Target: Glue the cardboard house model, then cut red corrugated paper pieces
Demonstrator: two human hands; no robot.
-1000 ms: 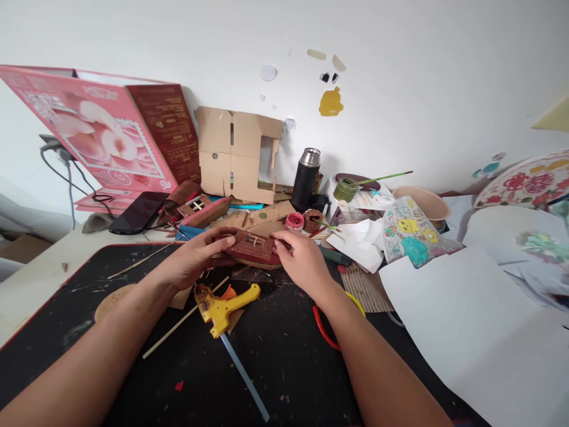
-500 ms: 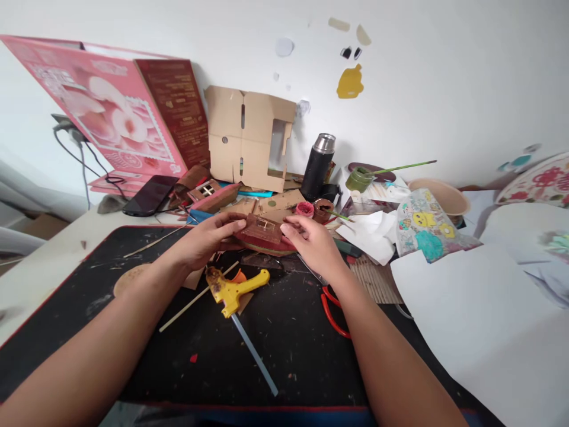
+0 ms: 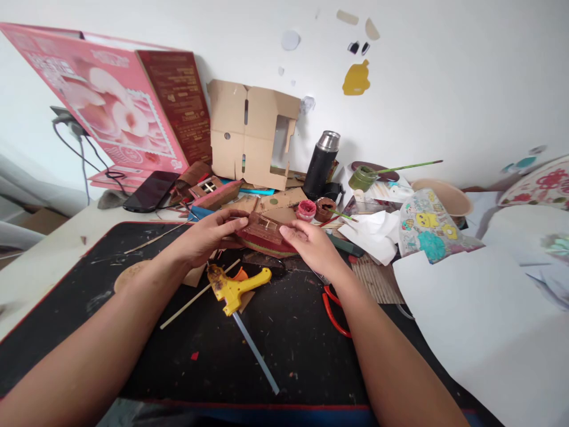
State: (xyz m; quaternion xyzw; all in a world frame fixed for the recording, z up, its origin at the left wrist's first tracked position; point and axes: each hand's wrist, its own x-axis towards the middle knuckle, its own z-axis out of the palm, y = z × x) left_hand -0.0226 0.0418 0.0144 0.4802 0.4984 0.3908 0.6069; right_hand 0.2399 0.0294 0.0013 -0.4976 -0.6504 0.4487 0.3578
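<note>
Between my hands is a small brown and dark red model piece [image 3: 263, 230] with a little framed window, like a miniature house part. My left hand [image 3: 213, 234] grips its left end, thumb on top and fingers partly hidden. At the right end, my right hand [image 3: 306, 240] holds it between thumb and fingers. Just below, a yellow hot glue gun [image 3: 237, 289] lies on the black mat [image 3: 186, 367], a clear glue stick [image 3: 255, 353] projecting from it. Red-handled scissors [image 3: 333, 314] rest partly under my right forearm.
Behind my hands stand an open pink paint jar [image 3: 306, 209], a brown paint jar [image 3: 325, 209] and a black thermos [image 3: 320, 166]. A cut cardboard sheet [image 3: 231, 154] leans on the wall. White paper [image 3: 480, 320] covers the right side; a phone [image 3: 151, 191] lies at left.
The camera view has shifted slightly. Both hands keep hold of the model piece, which looks tilted a little differently; its window is seen at a slightly changed angle.
</note>
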